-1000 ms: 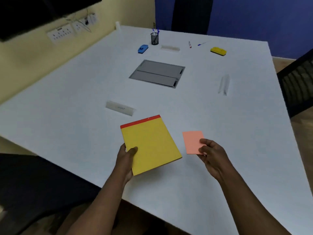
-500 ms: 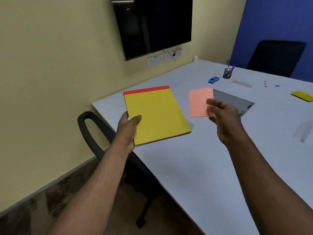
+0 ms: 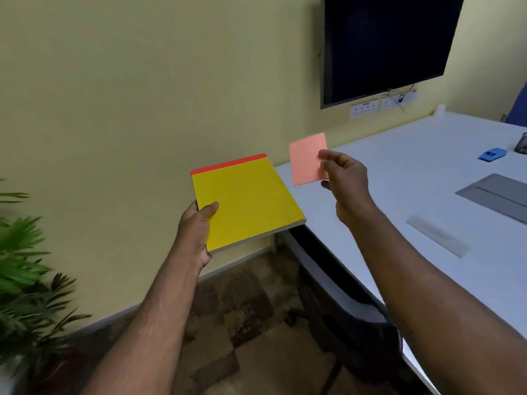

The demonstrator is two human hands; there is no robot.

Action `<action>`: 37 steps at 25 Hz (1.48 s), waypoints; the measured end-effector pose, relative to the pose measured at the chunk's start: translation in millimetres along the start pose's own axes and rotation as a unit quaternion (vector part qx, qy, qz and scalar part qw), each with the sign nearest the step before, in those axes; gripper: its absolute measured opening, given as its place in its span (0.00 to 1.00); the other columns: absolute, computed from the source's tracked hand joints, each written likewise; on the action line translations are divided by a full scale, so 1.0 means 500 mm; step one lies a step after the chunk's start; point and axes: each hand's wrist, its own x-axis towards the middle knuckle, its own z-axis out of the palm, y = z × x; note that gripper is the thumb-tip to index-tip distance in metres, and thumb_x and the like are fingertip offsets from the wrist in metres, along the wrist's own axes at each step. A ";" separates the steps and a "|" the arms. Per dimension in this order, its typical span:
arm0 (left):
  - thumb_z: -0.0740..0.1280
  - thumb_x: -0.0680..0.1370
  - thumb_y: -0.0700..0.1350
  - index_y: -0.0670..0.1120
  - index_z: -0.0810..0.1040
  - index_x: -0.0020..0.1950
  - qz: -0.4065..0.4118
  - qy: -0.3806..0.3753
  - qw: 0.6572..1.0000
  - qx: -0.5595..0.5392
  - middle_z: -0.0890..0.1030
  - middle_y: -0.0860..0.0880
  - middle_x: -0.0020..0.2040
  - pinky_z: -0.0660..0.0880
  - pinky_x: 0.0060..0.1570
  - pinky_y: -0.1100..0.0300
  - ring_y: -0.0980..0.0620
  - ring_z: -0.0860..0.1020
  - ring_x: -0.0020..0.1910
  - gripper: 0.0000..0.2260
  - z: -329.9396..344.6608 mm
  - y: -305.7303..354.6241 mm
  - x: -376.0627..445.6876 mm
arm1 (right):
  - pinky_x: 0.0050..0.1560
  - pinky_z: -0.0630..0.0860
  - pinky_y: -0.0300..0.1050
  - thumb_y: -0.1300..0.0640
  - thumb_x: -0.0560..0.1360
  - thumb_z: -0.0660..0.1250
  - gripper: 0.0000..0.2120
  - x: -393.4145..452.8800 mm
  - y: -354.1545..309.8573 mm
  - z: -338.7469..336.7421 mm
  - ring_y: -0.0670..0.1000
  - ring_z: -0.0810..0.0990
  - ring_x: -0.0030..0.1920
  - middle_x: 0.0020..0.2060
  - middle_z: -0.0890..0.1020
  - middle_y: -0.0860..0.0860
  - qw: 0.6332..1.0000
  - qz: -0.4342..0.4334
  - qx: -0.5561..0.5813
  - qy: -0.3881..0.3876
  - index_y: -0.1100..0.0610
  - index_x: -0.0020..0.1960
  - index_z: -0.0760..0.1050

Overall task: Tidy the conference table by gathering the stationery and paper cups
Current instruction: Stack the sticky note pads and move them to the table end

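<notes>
No brand, label or readable writing shows on anything in view; the faces of both paper items are blank.

At the far left a green potted plant (image 3: 25,280) stands blurred against the yellow wall (image 3: 128,95). To its right, the left hand (image 3: 195,232) grips the yellow notepad (image 3: 245,201) by its near left corner, thumb lying on top of the cover and fingers underneath. The pad is plain bright yellow with a red binding strip along its far edge, and its stacked page edges show grey-brown along the near side. It is held in the air, roughly flat, off the table's corner and over the floor.

Right of the pad, the right hand (image 3: 346,181) pinches a pink sticky note (image 3: 308,159) between thumb and curled fingers at the note's right edge. The note is a plain salmon-pink sheet, tilted up toward the camera, raised above the table's near-left corner and apart from the pad.

Under the right forearm a dark office chair (image 3: 348,323) sits tucked against the white conference table (image 3: 399,178). On the table lie a clear strip-shaped piece (image 3: 437,236), a grey panel (image 3: 496,195), a blue item (image 3: 492,154) and, at the frame edge, a dark mesh pen holder (image 3: 522,143). A black screen (image 3: 382,44) hangs on the wall above wall sockets (image 3: 365,108).
</notes>
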 end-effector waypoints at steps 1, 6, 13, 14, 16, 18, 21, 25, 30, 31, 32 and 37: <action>0.64 0.80 0.41 0.50 0.78 0.60 -0.001 -0.002 1.000 -0.005 0.83 0.44 0.58 0.79 0.51 0.45 0.40 0.81 0.55 0.11 -0.002 -0.003 0.009 | 0.43 0.75 0.42 0.65 0.76 0.61 0.14 0.006 -0.002 0.009 0.44 0.77 0.46 0.47 0.80 0.44 1.000 0.000 0.003 0.003 0.56 0.57 0.80; 0.64 0.80 0.41 0.50 0.78 0.62 -0.021 0.023 1.000 -0.004 0.82 0.43 0.60 0.76 0.56 0.41 0.39 0.80 0.58 0.11 -0.167 0.025 0.167 | 0.45 0.79 0.42 0.62 0.77 0.62 0.14 0.082 0.061 0.229 0.44 0.78 0.48 0.50 0.80 0.45 1.000 0.016 -0.008 -0.015 0.55 0.60 0.79; 0.66 0.80 0.44 0.51 0.79 0.62 -0.055 0.025 0.998 0.015 0.82 0.45 0.60 0.76 0.56 0.39 0.40 0.79 0.59 0.12 -0.245 -0.010 0.431 | 0.46 0.80 0.42 0.60 0.76 0.63 0.14 0.325 0.122 0.317 0.42 0.78 0.44 0.50 0.80 0.44 0.990 -0.027 -0.134 0.017 0.52 0.59 0.79; 0.66 0.80 0.44 0.51 0.79 0.62 -0.063 0.020 0.998 0.014 0.82 0.45 0.60 0.76 0.57 0.38 0.40 0.80 0.59 0.12 -0.245 -0.021 0.474 | 0.45 0.80 0.42 0.60 0.75 0.63 0.14 0.377 0.132 0.316 0.42 0.78 0.43 0.48 0.80 0.43 0.989 -0.030 -0.140 0.031 0.52 0.59 0.79; 0.66 0.80 0.45 0.52 0.78 0.64 -0.076 0.003 0.997 0.013 0.82 0.45 0.60 0.76 0.56 0.37 0.39 0.80 0.58 0.13 -0.242 -0.040 0.553 | 0.44 0.80 0.42 0.60 0.75 0.63 0.14 0.454 0.163 0.310 0.42 0.77 0.40 0.46 0.80 0.40 0.988 -0.022 -0.147 0.050 0.53 0.58 0.80; 0.65 0.79 0.46 0.53 0.76 0.66 -0.093 -0.013 0.996 0.005 0.81 0.45 0.61 0.75 0.55 0.35 0.38 0.79 0.59 0.15 -0.216 -0.059 0.665 | 0.44 0.80 0.42 0.60 0.75 0.63 0.14 0.568 0.206 0.313 0.42 0.77 0.41 0.47 0.80 0.42 0.986 0.003 -0.143 0.083 0.54 0.58 0.80; 0.65 0.79 0.47 0.55 0.74 0.68 -0.136 -0.032 0.990 0.013 0.79 0.46 0.65 0.73 0.59 0.33 0.38 0.77 0.63 0.17 -0.180 -0.083 0.782 | 0.49 0.81 0.47 0.61 0.75 0.63 0.15 0.669 0.273 0.313 0.43 0.77 0.41 0.54 0.80 0.49 0.979 0.049 -0.164 0.114 0.56 0.60 0.79; 0.65 0.80 0.46 0.56 0.73 0.69 -0.173 -0.077 0.981 0.042 0.80 0.48 0.64 0.72 0.60 0.34 0.40 0.78 0.62 0.17 -0.104 -0.122 0.970 | 0.57 0.80 0.53 0.60 0.75 0.63 0.19 0.772 0.361 0.306 0.48 0.79 0.48 0.62 0.78 0.51 0.959 0.107 -0.236 0.114 0.56 0.65 0.76; 0.65 0.78 0.45 0.57 0.72 0.68 -0.239 -0.176 0.953 0.063 0.82 0.48 0.61 0.78 0.51 0.39 0.41 0.80 0.58 0.19 0.008 -0.194 1.152 | 0.63 0.76 0.55 0.56 0.75 0.64 0.21 0.847 0.452 0.256 0.55 0.79 0.59 0.66 0.76 0.52 0.933 0.154 -0.292 0.142 0.54 0.69 0.72; 0.66 0.77 0.46 0.58 0.73 0.68 -0.238 -0.184 0.951 0.071 0.82 0.49 0.61 0.79 0.49 0.41 0.41 0.81 0.57 0.19 0.016 -0.197 1.156 | 0.63 0.75 0.55 0.55 0.76 0.64 0.22 0.843 0.453 0.256 0.55 0.78 0.60 0.66 0.76 0.52 0.931 0.158 -0.303 0.131 0.54 0.69 0.72; 0.66 0.77 0.47 0.59 0.73 0.68 -0.248 -0.203 0.944 0.084 0.82 0.49 0.61 0.79 0.48 0.42 0.42 0.81 0.57 0.20 0.051 -0.214 1.199 | 0.64 0.75 0.55 0.55 0.76 0.64 0.22 0.866 0.467 0.247 0.55 0.78 0.61 0.67 0.75 0.52 0.927 0.162 -0.310 0.137 0.54 0.69 0.72; 0.64 0.80 0.45 0.57 0.70 0.71 -0.296 -0.307 0.896 0.127 0.79 0.48 0.65 0.78 0.52 0.42 0.41 0.79 0.60 0.20 0.215 -0.317 1.404 | 0.57 0.78 0.51 0.58 0.77 0.64 0.20 0.971 0.522 0.213 0.56 0.80 0.57 0.67 0.76 0.52 0.895 0.192 -0.325 0.236 0.54 0.69 0.72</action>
